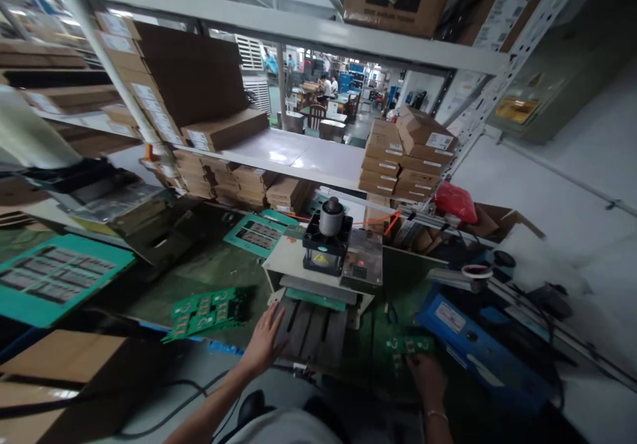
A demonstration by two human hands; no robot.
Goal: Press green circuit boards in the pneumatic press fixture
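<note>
The right hand's (426,375) grip is pinching the near edge of a green circuit board (411,345), which is extending forward from it, right of the press (326,248); the left hand (265,342), loosely spread, is reaching the press's left side.

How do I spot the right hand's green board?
Start at the white metal press with a silver cylinder. Right of it, before the long blue machine, is the small green circuit board. Unlike the wider green boards left of the press, it touches the right hand.
</note>
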